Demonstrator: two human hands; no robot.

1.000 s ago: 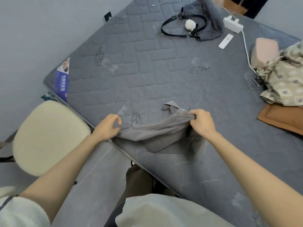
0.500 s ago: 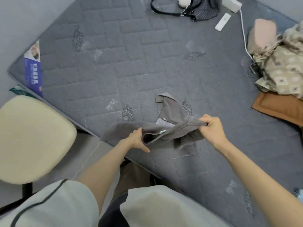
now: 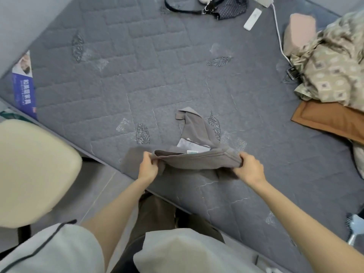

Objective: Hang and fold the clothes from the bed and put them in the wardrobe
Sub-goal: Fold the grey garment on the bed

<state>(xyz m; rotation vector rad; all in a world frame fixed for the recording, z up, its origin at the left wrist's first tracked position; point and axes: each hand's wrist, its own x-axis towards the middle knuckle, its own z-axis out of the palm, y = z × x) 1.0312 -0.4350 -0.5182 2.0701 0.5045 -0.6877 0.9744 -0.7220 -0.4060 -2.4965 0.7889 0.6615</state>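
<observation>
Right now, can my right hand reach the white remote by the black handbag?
Probably not. Your right hand grips the grey garment at the near edge of the mattress; the white remote lies far across it. Nothing blocks the way, but you'd need to let go and lean.

I count two hands, my left hand [image 3: 148,167] and my right hand [image 3: 249,171]; one grey garment [image 3: 197,161]; one mattress [image 3: 177,75]; one cream chair [image 3: 33,170]; one handbag [image 3: 226,7]; one white remote [image 3: 252,19]; one pink block [image 3: 297,32]; one patterned cloth [image 3: 334,69]; one brown cushion [image 3: 331,119]; one hairbrush [image 3: 356,230] (half out of view).
</observation>
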